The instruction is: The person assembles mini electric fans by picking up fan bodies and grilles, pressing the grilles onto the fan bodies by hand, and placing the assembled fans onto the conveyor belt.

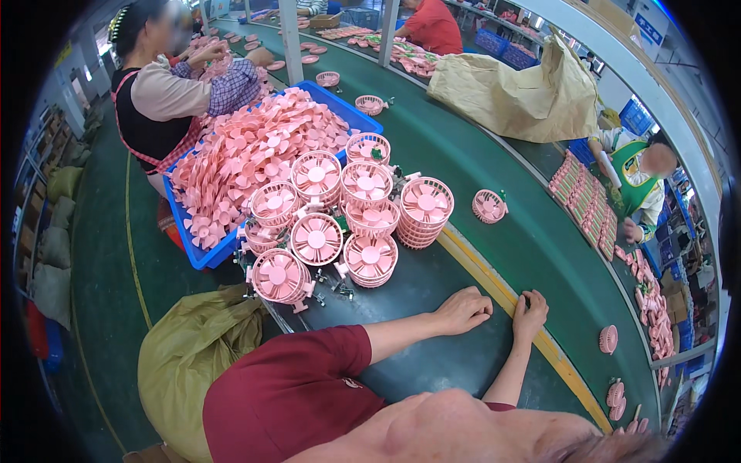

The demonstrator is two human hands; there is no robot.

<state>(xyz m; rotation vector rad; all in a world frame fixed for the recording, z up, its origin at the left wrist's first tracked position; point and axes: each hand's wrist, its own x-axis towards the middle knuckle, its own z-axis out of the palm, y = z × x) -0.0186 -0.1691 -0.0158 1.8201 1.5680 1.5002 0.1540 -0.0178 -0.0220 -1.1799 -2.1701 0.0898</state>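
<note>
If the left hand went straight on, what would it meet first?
Probably the yellow strip edging the green belt; the right hand sits near that line too, though depth is unclear.

Pink fan housings point(371, 255): round, slatted cages with bladed faces exposed. Units are stacked in closely grouped columns on the dark tabletop point(409, 309). The rightmost column point(425, 212) comprises several units near the yellow strip point(482, 270).

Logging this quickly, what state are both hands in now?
Left hand: loosely curled, no held item visible; open or closed unclear.
Right hand: fingers bent, no held item visible; open or closed unclear.
</note>
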